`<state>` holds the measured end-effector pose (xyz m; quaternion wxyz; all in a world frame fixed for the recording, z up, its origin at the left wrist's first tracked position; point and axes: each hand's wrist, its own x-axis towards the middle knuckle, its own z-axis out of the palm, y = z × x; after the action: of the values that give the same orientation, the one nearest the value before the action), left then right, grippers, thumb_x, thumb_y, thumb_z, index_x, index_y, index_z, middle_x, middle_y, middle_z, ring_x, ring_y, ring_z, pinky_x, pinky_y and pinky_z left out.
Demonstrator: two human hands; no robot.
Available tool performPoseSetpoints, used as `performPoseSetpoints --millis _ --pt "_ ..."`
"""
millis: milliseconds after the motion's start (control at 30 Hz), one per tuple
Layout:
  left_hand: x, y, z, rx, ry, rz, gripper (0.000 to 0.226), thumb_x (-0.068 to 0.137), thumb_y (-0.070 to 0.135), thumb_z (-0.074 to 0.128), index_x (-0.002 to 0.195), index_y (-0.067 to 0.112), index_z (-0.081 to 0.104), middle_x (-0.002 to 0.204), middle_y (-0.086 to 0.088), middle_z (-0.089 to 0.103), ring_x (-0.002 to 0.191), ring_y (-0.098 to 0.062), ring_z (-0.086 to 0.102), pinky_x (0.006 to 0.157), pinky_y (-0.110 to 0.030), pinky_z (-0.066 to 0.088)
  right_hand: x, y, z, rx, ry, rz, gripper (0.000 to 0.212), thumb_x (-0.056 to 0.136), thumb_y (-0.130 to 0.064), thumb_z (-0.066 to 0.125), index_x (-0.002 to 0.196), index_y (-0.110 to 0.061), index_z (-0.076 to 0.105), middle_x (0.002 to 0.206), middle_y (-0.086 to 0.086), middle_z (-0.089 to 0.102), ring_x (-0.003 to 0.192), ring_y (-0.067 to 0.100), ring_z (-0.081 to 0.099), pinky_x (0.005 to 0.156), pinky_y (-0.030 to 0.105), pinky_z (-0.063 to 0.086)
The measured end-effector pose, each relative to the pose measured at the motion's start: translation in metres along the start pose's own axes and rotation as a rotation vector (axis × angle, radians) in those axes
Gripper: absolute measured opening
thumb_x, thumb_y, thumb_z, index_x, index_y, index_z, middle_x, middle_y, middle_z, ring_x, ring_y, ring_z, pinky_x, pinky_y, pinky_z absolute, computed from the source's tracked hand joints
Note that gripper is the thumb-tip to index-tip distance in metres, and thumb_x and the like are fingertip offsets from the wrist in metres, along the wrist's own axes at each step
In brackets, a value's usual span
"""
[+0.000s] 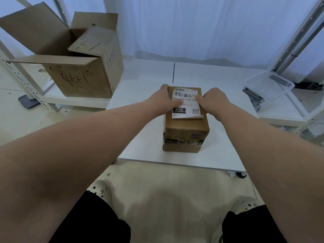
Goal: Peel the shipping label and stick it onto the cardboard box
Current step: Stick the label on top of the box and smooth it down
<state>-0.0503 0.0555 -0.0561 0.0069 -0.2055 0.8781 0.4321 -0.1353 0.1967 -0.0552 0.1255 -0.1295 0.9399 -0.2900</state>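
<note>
A small taped cardboard box (185, 135) stands on the white table (143, 137). A white shipping label (185, 109) with a barcode and a black "010" block lies on the box's top face; its near right corner curls up. My left hand (165, 100) rests on the box's left top edge, thumb pressing the label's middle. My right hand (213, 100) lies on the box's right top edge, its fingertips pressing the label's right edge. Neither hand lifts anything.
A large open cardboard box (78, 67) with handwriting sits on a low shelf at the left. A clear plastic tub (268, 85) rests at the right beside metal shelf posts (298, 37). My feet in pale clogs stand on the floor below the table's near edge.
</note>
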Motion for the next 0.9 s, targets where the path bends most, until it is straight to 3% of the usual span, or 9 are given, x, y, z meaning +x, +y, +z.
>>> performPoseSetpoints --millis 100,267,367,533,633,767,900 --pt "0.007 0.003 0.009 0.083 0.07 -0.01 0.08 0.08 0.047 0.069 0.139 0.012 0.027 0.128 -0.009 0.051 0.106 -0.024 0.059 0.084 -0.033 0.054 -0.001 0.0 -0.001 0.013 -0.007 -0.003 0.038 0.095 -0.035 0.05 0.106 -0.001 0.063 0.102 0.013 0.068 0.081 0.027 0.063 0.057 0.025 0.046" --pt "0.013 -0.001 -0.009 0.065 0.034 0.03 0.06 0.088 0.038 0.062 0.137 0.015 0.036 0.121 -0.009 0.058 0.097 -0.023 0.062 0.081 -0.032 0.055 -0.002 0.002 -0.003 0.051 -0.027 -0.005 0.04 0.094 -0.035 0.053 0.104 0.002 0.064 0.102 0.016 0.07 0.089 0.031 0.069 0.086 0.043 0.056" --pt "0.012 -0.004 -0.013 0.013 0.019 0.043 0.054 0.09 0.033 0.061 0.136 0.015 0.039 0.116 -0.011 0.061 0.086 -0.02 0.062 0.07 -0.025 0.054 -0.002 0.003 -0.004 0.054 -0.035 -0.01 0.04 0.094 -0.035 0.053 0.104 0.002 0.063 0.103 0.016 0.07 0.089 0.03 0.068 0.085 0.04 0.056" --pt "0.007 -0.001 -0.005 0.132 0.018 0.081 0.077 0.083 0.046 0.066 0.142 0.013 0.029 0.112 0.0 0.054 0.093 -0.017 0.058 0.07 -0.023 0.052 -0.01 -0.007 -0.003 0.011 -0.115 -0.05 0.049 0.088 -0.044 0.059 0.113 -0.001 0.06 0.109 0.012 0.066 0.1 0.028 0.065 0.082 0.033 0.051" --pt "0.01 -0.004 -0.008 0.055 -0.019 0.048 0.075 0.085 0.041 0.066 0.144 0.015 0.028 0.122 -0.005 0.055 0.098 -0.021 0.061 0.081 -0.031 0.055 -0.01 -0.008 -0.003 0.028 -0.127 -0.023 0.051 0.09 -0.043 0.057 0.117 0.0 0.058 0.113 0.013 0.066 0.098 0.027 0.064 0.081 0.033 0.05" --pt "0.01 -0.005 -0.014 -0.079 -0.07 0.007 0.065 0.09 0.028 0.062 0.146 0.017 0.03 0.114 -0.006 0.054 0.097 -0.024 0.064 0.084 -0.032 0.055 -0.007 -0.001 -0.006 0.136 -0.124 0.042 0.039 0.097 -0.032 0.049 0.115 0.002 0.059 0.113 0.015 0.067 0.088 0.026 0.06 0.071 0.031 0.043" --pt "0.01 -0.005 -0.015 -0.108 -0.094 -0.007 0.06 0.093 0.024 0.058 0.146 0.018 0.03 0.122 -0.011 0.058 0.103 -0.026 0.065 0.088 -0.037 0.055 -0.012 -0.007 -0.005 0.122 -0.116 0.019 0.036 0.095 -0.032 0.052 0.107 0.001 0.058 0.109 0.014 0.068 0.092 0.028 0.065 0.076 0.033 0.051"
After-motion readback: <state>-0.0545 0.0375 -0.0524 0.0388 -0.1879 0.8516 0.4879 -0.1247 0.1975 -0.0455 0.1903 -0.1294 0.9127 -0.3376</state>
